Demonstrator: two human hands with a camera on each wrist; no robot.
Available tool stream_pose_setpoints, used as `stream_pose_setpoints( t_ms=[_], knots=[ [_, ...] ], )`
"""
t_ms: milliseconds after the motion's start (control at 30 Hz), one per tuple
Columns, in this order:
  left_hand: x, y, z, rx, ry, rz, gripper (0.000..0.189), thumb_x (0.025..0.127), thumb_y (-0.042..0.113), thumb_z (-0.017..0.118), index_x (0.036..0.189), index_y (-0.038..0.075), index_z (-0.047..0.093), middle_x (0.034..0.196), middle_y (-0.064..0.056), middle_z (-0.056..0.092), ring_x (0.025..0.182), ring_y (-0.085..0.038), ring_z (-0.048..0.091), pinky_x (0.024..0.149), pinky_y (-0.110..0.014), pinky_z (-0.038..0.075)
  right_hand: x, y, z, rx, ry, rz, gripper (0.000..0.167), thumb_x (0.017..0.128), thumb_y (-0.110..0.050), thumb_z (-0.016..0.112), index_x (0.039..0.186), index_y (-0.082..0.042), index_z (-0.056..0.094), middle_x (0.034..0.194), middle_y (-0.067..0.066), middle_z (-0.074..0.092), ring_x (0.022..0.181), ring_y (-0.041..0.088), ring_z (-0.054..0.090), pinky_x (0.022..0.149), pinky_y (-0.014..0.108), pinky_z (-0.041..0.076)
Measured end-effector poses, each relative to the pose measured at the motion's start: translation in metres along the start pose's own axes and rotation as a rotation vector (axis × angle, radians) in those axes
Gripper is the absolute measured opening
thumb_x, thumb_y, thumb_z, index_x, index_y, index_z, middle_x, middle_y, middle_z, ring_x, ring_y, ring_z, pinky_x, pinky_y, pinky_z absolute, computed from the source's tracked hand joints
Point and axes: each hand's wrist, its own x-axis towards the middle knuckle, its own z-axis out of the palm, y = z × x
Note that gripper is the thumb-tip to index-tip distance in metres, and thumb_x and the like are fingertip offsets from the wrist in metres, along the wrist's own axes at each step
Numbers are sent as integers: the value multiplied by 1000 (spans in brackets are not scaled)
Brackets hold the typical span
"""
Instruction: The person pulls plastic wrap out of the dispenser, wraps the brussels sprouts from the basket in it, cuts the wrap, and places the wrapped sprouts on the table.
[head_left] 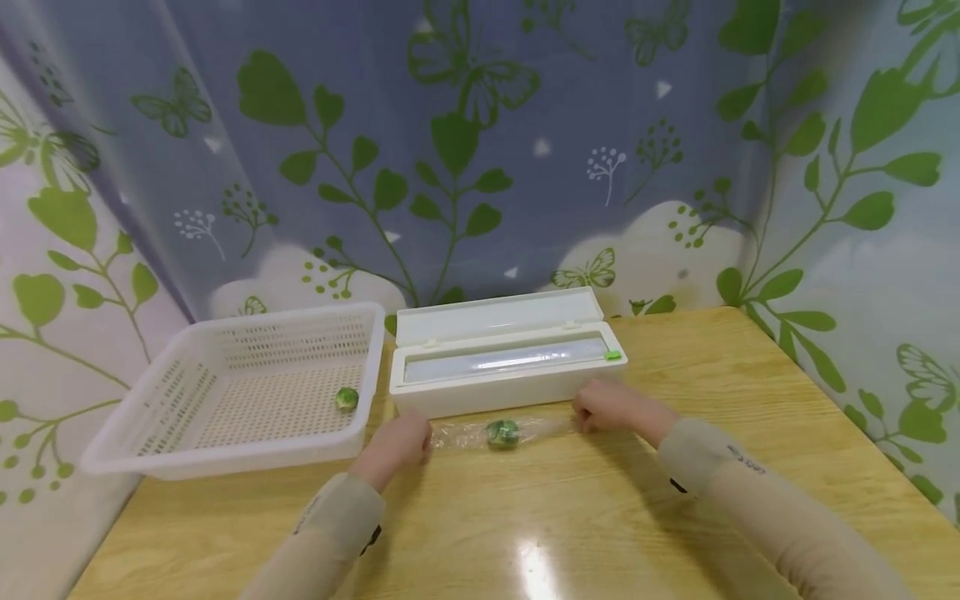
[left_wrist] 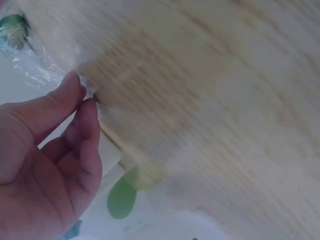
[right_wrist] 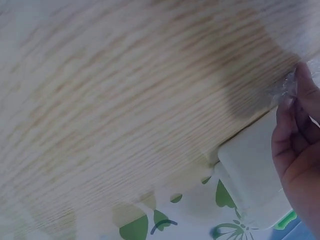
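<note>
A Brussels sprout (head_left: pixel 502 433) is wrapped in clear plastic wrap (head_left: pixel 459 435), which stretches out to both sides of it in front of a white box. At the left end, the thumb and fingertips of my left hand (head_left: pixel 397 442) pinch the wrap, as the left wrist view shows close up. My right hand (head_left: pixel 611 406) pinches the opposite end, by the box's right front corner. In the left wrist view the wrapped sprout (left_wrist: pixel 14 32) shows at the upper left, beyond the left hand (left_wrist: pixel 55 150). The right wrist view has crumpled film between the right hand's (right_wrist: pixel 300 135) fingertips.
Behind the hands stands the white wrap dispenser box (head_left: pixel 495 392), lid (head_left: pixel 498 315) raised, with a roll of film (head_left: pixel 510 360) inside and a green slider (head_left: pixel 612 355). To the left, a white plastic basket (head_left: pixel 247 462) holds another sprout (head_left: pixel 347 399). A patterned curtain (head_left: pixel 525 167) hangs behind the wooden table (head_left: pixel 600 533).
</note>
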Motion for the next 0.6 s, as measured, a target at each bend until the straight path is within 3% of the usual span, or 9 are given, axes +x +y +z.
stream_pose_setpoints(
  t_ms=[167,267,433,600],
  knots=[
    [0,-3,3,-22,21,0,21,59,-7,55,51,11,47,52,2,42,46,-12,37,43,-24,32,-3,1,-2,98,-8,12,14,70,-4,71,71,-5,57,64,-2,54,60,11,50,54,25,43],
    [-1,-4,5,-62,24,10,20,60,-7,59,53,9,50,53,2,45,48,-12,39,45,-25,36,-7,-2,-6,133,-5,34,19,73,-8,70,85,-1,58,74,4,59,69,18,57,62,30,47],
    [-5,-3,1,-116,-5,3,19,64,3,72,60,7,53,58,1,48,53,-14,45,51,-28,41,-11,-14,-10,97,27,66,20,77,-12,68,91,-1,59,85,10,61,76,24,58,67,36,47],
    [-6,8,-15,-152,27,-7,21,72,11,70,68,7,50,64,-1,48,57,-16,44,51,-30,38,-5,-34,-13,58,63,47,20,79,-12,66,96,-4,60,94,9,62,80,23,59,68,35,48]
  ],
)
